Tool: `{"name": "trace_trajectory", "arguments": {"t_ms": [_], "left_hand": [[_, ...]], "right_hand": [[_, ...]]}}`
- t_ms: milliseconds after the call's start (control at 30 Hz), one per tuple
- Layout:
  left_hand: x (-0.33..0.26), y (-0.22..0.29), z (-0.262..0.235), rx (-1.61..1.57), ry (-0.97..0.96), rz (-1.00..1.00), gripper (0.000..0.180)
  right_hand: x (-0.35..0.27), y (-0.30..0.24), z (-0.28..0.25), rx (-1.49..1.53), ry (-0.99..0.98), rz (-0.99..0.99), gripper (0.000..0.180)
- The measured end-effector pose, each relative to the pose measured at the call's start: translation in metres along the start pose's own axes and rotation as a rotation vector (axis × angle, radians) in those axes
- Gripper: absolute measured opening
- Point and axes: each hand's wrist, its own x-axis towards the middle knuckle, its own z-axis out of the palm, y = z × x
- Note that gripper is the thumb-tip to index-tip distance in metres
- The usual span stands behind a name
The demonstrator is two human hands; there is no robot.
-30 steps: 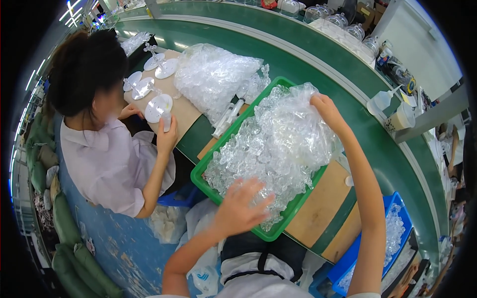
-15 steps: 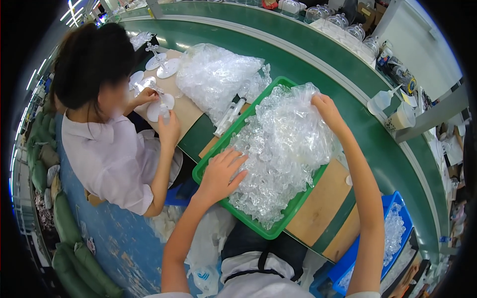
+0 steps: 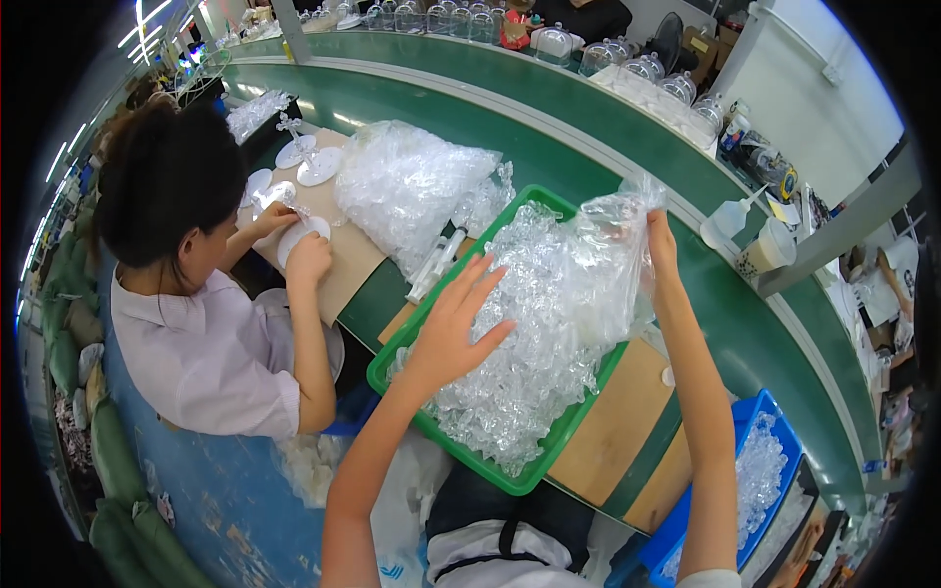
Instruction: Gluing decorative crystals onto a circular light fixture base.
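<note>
A green plastic tray point(image 3: 441, 438) full of small clear plastic pieces point(image 3: 510, 363) lies in front of me. My right hand point(image 3: 663, 245) grips the gathered edge of a clear plastic bag point(image 3: 610, 260) at the tray's far right. The bag bunches over the pieces, partly covering them. My left hand point(image 3: 453, 328), open with fingers spread, is over the left side of the heap; whether it touches the pieces I cannot tell.
To my left a co-worker point(image 3: 196, 323) handles a white disc point(image 3: 302, 240). A large bag of clear pieces point(image 3: 407, 191) and syringes point(image 3: 436, 263) lie beyond the tray. A blue bin point(image 3: 676, 524) stands at right. A squeeze bottle point(image 3: 727, 220) and cup point(image 3: 767, 247) stand on the ledge.
My right hand has pulled the bag up and to the right, baring more of the pieces. My left hand has moved slightly up and right, its fingers more spread. The view has shifted.
</note>
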Motion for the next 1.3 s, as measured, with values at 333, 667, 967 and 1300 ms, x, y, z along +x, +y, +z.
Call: {"name": "trace_trajectory", "arguments": {"t_ms": [333,667,967,1300], "left_hand": [[0.082,-0.034,0.052,0.039,-0.314,0.058,0.068],[0.101,-0.063,0.054,-0.242,-0.309,0.002,0.046],[0.101,-0.007,0.05,-0.003,-0.277,0.198,0.062],[0.093,-0.04,0.068,0.039,-0.165,0.149,0.035]], "right_hand": [[0.034,0.015,-0.025,0.374,-0.065,0.18,0.05],[0.037,0.028,-0.053,0.458,-0.093,0.096,0.062],[0.064,0.014,-0.081,0.613,-0.314,0.129,0.053],[0.041,0.002,-0.085,0.675,-0.144,0.098,0.052]]}}
